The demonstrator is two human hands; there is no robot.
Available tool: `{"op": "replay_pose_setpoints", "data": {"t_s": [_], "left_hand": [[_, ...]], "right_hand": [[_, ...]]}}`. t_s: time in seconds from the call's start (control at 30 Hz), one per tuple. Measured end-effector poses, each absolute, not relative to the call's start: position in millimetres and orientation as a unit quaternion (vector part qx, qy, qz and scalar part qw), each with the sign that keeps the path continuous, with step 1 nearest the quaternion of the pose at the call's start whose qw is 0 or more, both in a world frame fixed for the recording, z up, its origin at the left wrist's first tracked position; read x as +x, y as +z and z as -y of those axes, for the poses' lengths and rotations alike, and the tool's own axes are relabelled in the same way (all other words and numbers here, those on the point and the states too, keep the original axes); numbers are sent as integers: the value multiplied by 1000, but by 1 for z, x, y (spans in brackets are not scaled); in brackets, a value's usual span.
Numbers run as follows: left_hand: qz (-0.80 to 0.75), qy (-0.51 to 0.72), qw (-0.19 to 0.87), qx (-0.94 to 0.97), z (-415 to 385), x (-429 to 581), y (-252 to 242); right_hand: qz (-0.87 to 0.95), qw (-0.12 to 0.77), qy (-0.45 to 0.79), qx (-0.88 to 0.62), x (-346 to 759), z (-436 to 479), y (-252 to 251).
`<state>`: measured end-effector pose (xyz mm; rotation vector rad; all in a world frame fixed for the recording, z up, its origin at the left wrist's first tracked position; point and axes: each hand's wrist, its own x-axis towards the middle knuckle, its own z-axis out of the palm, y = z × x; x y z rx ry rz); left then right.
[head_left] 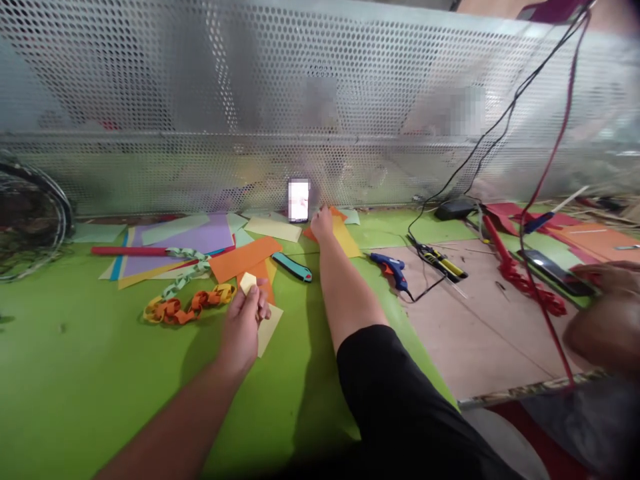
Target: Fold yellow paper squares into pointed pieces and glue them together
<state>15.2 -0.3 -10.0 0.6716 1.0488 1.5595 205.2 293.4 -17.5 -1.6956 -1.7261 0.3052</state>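
My left hand [245,320] pinches a small folded piece of pale yellow paper [248,283] between thumb and fingers, above the green table [125,380]. Under and beside it lie a pale yellow sheet [271,329] and orange paper strips [250,259]. My right hand [323,221] reaches to the back of the table, beside a lit phone [299,201] that stands against the perforated metal panel. Its fingers are near orange paper [338,213] and a yellow sheet [346,239]; what they hold, if anything, is too small to tell.
A teal cutter [293,267], paper chains [190,308] and coloured sheets [175,244] lie around the left hand. Rightward are a blue glue gun [391,268], a yellow-black tool [443,261], hanging cables [550,167] and another person's hand [607,313] by a dark phone [557,272].
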Motion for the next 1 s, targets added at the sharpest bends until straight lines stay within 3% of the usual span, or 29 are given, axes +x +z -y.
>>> {"op": "replay_pose_setpoints", "data": {"t_s": [0.27, 1.0], "left_hand": [[-459, 639, 562, 255, -1, 17, -11], [-447, 636, 572, 260, 5, 18, 2]], "right_hand": [[676, 322, 165, -641, 206, -319, -44], [707, 246, 114, -653, 191, -328, -53]]}}
